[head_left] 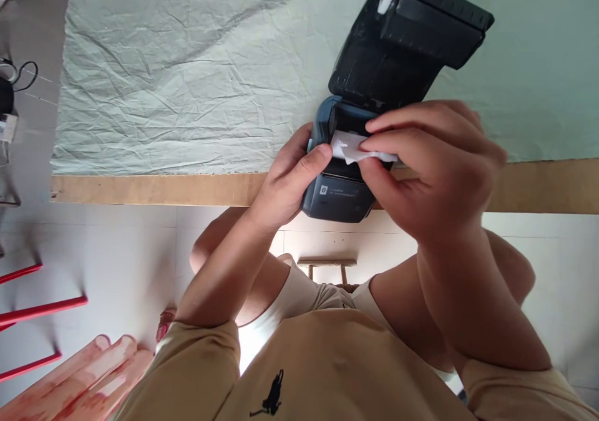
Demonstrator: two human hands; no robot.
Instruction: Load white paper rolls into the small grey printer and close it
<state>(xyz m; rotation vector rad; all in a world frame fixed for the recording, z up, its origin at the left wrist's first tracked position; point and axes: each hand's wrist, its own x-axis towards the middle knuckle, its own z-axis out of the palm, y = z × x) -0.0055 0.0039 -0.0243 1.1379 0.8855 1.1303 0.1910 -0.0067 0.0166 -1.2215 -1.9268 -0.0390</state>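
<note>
A small dark blue-grey portable printer [337,198] sits at the near edge of the table, its black lid [407,34] swung open and back. My left hand [285,181] grips the printer's left side, with the thumb pressed on its top by the paper slot. My right hand [435,165] pinches a strip of white paper [349,146] that comes out of the printer's open bay, thumb and fingers closed on it.
A wrinkled pale green cloth [187,72] covers the table; the bare wooden edge [140,189] runs along the front. Cables and small devices [9,96] lie at the far left. Red metal bars [37,312] and translucent orange plastic [79,377] are on the floor at the lower left.
</note>
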